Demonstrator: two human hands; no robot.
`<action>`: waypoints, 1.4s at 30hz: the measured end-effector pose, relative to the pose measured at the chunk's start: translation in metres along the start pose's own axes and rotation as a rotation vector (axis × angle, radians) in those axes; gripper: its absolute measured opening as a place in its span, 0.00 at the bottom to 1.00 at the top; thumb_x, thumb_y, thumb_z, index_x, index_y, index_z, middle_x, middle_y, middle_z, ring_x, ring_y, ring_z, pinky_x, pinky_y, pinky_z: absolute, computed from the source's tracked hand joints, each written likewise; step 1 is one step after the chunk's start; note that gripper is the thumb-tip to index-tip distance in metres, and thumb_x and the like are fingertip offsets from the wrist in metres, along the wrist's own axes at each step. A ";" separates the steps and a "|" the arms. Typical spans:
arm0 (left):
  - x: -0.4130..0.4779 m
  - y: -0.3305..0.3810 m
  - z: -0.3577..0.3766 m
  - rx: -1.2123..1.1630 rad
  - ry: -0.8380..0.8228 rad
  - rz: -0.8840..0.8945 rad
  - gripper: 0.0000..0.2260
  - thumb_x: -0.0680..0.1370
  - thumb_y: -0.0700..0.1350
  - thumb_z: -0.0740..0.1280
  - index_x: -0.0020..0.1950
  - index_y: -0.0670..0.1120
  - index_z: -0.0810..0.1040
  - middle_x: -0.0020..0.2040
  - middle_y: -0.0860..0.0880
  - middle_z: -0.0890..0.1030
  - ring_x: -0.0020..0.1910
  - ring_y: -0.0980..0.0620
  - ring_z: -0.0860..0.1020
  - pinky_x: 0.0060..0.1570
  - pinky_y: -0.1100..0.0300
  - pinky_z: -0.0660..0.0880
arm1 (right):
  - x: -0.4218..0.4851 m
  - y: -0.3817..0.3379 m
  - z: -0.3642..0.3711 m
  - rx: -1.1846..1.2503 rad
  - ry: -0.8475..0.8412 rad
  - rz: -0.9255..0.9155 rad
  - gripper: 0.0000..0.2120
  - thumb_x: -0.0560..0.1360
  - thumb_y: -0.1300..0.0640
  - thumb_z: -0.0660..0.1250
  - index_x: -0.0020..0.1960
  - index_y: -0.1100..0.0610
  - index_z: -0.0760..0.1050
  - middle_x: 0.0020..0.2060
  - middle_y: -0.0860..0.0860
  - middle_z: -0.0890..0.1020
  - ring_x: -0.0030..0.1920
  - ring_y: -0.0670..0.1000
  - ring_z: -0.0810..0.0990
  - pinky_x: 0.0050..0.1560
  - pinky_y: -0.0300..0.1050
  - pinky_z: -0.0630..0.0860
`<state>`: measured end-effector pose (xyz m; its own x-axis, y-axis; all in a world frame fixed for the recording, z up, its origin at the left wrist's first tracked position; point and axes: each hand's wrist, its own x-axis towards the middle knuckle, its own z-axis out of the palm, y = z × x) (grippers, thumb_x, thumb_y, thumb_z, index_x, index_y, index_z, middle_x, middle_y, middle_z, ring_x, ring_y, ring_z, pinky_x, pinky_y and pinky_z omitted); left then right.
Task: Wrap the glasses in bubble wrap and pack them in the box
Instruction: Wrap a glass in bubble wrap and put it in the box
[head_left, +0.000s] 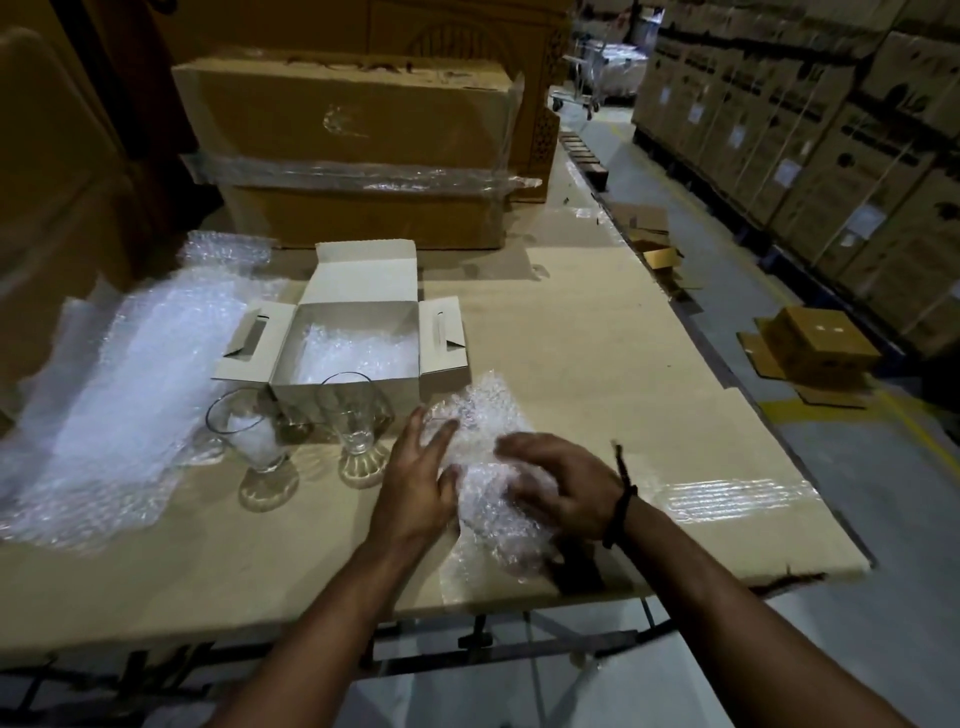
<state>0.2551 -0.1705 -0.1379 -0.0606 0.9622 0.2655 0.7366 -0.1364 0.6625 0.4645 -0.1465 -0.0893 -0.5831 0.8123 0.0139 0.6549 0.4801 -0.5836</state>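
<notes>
- Head view: left hand (415, 486) and right hand (563, 486) both on a bundle (485, 441) of bubble wrap lying on the desk (597, 332).
- Left fingers (418, 434): straight, slightly spread, laid flat against the bundle's left side. Thumb touches the wrap lower down. No grip.
- Right fingers (517, 449): bent over the top of the bundle and clamped on the wrap. Motion blur here, so single fingertips cannot be made out.
- Bundle lies between the two hands. Its far end sticks out past the fingertips and its near end runs under the right wrist. Contents too blurred to tell.
- Wristband (621, 506), dark, on the right wrist.
- Left glass (254, 444): footed, upright, unwrapped, well left of the left fingers. Something white inside it.
- Right glass (358, 434): footed, upright, unwrapped, just left of the left fingers. Apart from the left glass.
- Box (345, 384): white, flaps open, beyond the left fingertips, just behind the two glasses. Bubble wrap lines its floor.
- Sheets (130, 395) of loose bubble wrap: spread on the desk far left of the left fingers.
- Cartons (353, 150): large, brown, stacked at the desk's far end, well beyond the fingers.
</notes>
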 end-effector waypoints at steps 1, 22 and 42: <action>0.000 -0.001 0.002 0.082 -0.021 0.026 0.28 0.76 0.38 0.69 0.75 0.51 0.68 0.79 0.46 0.55 0.77 0.45 0.56 0.73 0.48 0.61 | 0.003 0.005 -0.001 -0.095 0.067 0.020 0.40 0.71 0.27 0.47 0.73 0.52 0.65 0.72 0.50 0.67 0.72 0.48 0.64 0.72 0.47 0.60; 0.028 0.021 0.014 0.453 -0.299 0.101 0.28 0.82 0.62 0.49 0.80 0.53 0.52 0.81 0.50 0.49 0.79 0.51 0.46 0.74 0.46 0.41 | 0.010 0.044 -0.001 -0.445 -0.057 0.376 0.34 0.77 0.37 0.54 0.78 0.50 0.51 0.77 0.50 0.55 0.76 0.50 0.54 0.74 0.49 0.51; 0.006 0.002 -0.010 0.196 0.076 0.240 0.30 0.67 0.40 0.74 0.67 0.48 0.70 0.65 0.42 0.71 0.63 0.42 0.69 0.61 0.46 0.71 | 0.021 -0.006 0.000 -0.719 0.407 0.058 0.12 0.56 0.68 0.72 0.35 0.54 0.77 0.35 0.51 0.81 0.33 0.57 0.76 0.30 0.44 0.68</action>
<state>0.2496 -0.1677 -0.1277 0.0856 0.8868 0.4541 0.8515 -0.3018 0.4289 0.4486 -0.1318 -0.0856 -0.4100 0.8321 0.3734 0.9066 0.4167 0.0669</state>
